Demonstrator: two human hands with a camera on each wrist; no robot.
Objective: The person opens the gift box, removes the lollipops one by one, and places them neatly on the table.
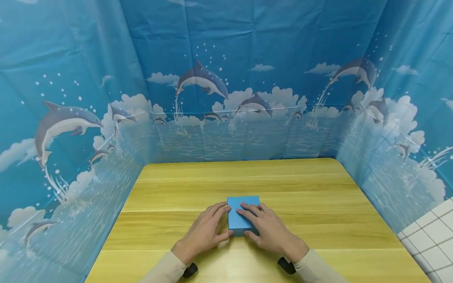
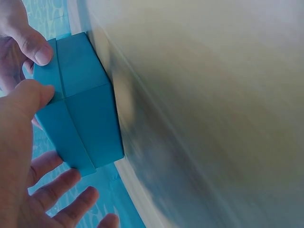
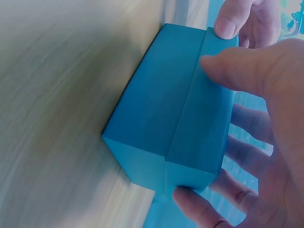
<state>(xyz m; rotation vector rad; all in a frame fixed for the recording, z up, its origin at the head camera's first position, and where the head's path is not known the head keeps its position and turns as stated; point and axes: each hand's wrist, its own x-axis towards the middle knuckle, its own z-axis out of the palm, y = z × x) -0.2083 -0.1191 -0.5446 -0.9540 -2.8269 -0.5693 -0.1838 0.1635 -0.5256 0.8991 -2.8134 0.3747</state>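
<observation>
L hand (image 1: 204,232) & R hand (image 1: 271,231) angle inward, thumbs on front, fingers gripping blue box (image 1: 238,223); table (image 1: 244,177) runs well past it to far & side edges.

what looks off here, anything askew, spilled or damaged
Nothing stands out. The blue box sits flat on the table, its lid looks evenly seated in both wrist views, and no spill or damage shows. The part under the fingers is hidden.

Dolphin-print curtain (image 1: 244,78) behind wooden table (image 1: 308,204).
</observation>
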